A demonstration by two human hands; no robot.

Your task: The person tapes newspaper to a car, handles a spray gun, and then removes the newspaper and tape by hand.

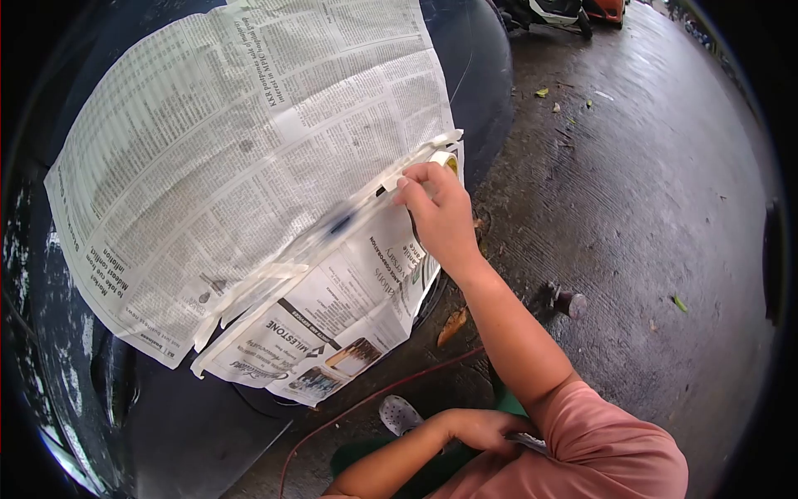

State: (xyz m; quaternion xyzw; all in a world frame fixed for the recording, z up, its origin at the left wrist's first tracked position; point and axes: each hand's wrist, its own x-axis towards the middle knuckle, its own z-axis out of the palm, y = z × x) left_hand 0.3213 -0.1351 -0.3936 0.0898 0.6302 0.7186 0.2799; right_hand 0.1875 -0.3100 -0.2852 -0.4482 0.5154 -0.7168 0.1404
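My right hand point(436, 204) reaches over the newspaper-covered car panel, thumb and fingers pinched on masking tape. A tape roll point(450, 161) shows just beyond my fingers. Strips of masking tape point(278, 272) run along the seam between the large upper newspaper point(216, 125) and the smaller lower newspaper point(332, 291). Along that seam, a dark blue patch point(342, 223) shows through a gap. My left hand point(492, 431) is bent in close to my body under the right arm, curled by a greyish thing point(529, 442); its fingers are mostly hidden, and I cannot tell what it holds.
Dark car bodywork point(174, 432) surrounds the papers. A thin red hose point(366, 391) crosses the wet concrete ground point(648, 183) near my shoe point(400, 414). A brown leaf point(452, 326) and a short metal piece point(568, 303) lie to the right. Parked motorcycles point(557, 13) stand at the top.
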